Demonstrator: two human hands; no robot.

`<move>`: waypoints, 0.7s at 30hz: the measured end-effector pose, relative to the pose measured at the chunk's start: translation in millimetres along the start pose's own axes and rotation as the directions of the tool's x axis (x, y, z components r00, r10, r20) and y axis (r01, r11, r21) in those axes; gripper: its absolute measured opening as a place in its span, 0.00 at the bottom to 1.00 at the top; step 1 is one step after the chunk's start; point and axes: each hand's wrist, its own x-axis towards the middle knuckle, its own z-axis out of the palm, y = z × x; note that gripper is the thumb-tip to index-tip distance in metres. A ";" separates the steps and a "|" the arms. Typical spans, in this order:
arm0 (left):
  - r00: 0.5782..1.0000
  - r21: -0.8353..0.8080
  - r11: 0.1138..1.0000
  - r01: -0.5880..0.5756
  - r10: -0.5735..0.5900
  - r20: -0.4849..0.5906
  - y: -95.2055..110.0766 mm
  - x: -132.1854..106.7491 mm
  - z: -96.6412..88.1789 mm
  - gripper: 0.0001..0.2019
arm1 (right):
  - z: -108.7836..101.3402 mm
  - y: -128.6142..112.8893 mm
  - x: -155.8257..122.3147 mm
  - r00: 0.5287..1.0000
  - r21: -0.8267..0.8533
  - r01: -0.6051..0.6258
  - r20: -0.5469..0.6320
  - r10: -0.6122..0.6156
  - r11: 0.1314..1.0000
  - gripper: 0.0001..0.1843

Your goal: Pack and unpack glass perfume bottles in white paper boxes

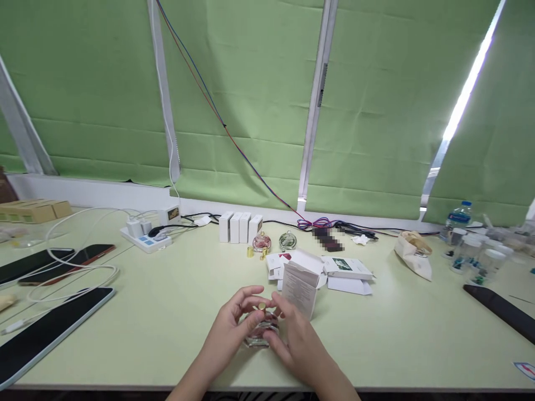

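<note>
A pinkish clear glass perfume bottle (256, 337) with a gold top stands near the table's front edge, between my two hands. My left hand (236, 318) curls over its left side, thumb near the gold top. On the other side my right hand (295, 337) grips the glass, thumb low against it. Part of the bottle is hidden by my fingers. Just behind my right hand stands an opened white carton (300, 291) with printed text.
Behind lie opened cartons (349, 268), a pink bottle (262, 243), a green bottle (288, 240) and gold caps (249, 252). White boxes (239, 228) stand at the back. Left are a power strip (146, 240) and a tablet (54, 334); right, a paper bag (413, 253) and jars (487, 264).
</note>
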 end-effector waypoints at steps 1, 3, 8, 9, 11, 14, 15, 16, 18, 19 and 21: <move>1.000 -0.074 0.997 0.012 -0.012 -0.004 -2.7 -0.7 2.8 0.22 | 0.7 0.2 0.1 0.999 -0.009 0.045 -0.002 -0.045 0.999 0.35; 1.000 -0.167 0.986 0.005 -0.010 -0.025 -7.2 -1.8 7.1 0.23 | 0.6 -0.5 1.5 0.996 -0.006 0.083 0.036 -0.083 0.996 0.34; 0.997 -0.203 0.979 -0.029 0.014 -0.072 -10.7 -3.2 11.2 0.22 | -2.1 -3.7 4.9 0.994 0.024 0.065 0.084 -0.067 0.998 0.34; 0.997 -0.204 0.978 -0.032 0.018 -0.070 -10.5 -3.1 11.3 0.22 | -2.6 -4.3 5.1 0.994 0.036 0.059 0.090 -0.062 0.998 0.34; 0.997 -0.205 0.978 -0.035 0.021 -0.070 -10.2 -2.7 11.1 0.21 | -3.8 -5.9 5.3 0.994 0.074 0.045 0.099 -0.052 0.996 0.33; 0.997 -0.196 0.980 -0.026 0.012 -0.075 -10.5 -2.6 10.1 0.21 | -5.8 -8.5 5.4 0.994 0.128 0.024 0.105 -0.038 0.991 0.31; 0.997 -0.188 0.982 -0.022 0.008 -0.074 -10.7 -2.8 9.7 0.20 | -6.4 -9.2 5.6 0.994 0.134 0.015 0.105 -0.030 0.991 0.30; 0.998 -0.178 0.984 -0.018 0.006 -0.070 -10.9 -3.0 9.3 0.20 | -7.0 -9.8 5.9 0.994 0.134 0.006 0.106 -0.020 0.991 0.29; 0.998 -0.156 0.988 -0.017 0.007 -0.064 -11.2 -3.4 8.7 0.19 | -7.8 -10.5 7.0 0.994 0.121 -0.009 0.109 -0.005 0.993 0.28; 0.998 -0.148 0.989 -0.018 0.009 -0.065 -11.2 -3.4 8.6 0.18 | -8.1 -10.7 7.6 0.994 0.110 -0.013 0.111 0.001 0.994 0.27; 0.997 -0.137 0.990 -0.026 0.016 -0.073 -10.9 -3.0 8.4 0.18 | -8.5 -11.1 9.0 0.992 0.090 -0.019 0.123 0.008 0.996 0.27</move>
